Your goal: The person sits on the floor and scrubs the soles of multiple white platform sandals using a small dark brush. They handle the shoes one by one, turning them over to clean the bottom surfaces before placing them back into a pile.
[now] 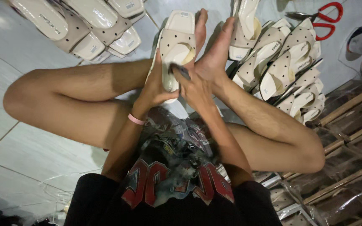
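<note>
Single head-worn view, looking steeply down from close range onto the person's own lap, crossed legs and both forearms. It faces forward over the tiled floor (5, 142), top of frame farthest away. No second view overlaps it.

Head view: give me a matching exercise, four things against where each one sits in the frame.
Things:
1. scissors
2. wristband
3. sandal
4. bamboo sticks

Places:
A. held between both hands, centre top
B. lying on the floor, top right corner
C. around the left wrist
D. under clear plastic, right edge

Pairs: 1-B, 2-C, 3-A, 4-D. The left hand and right hand both grip the sandal.
</note>
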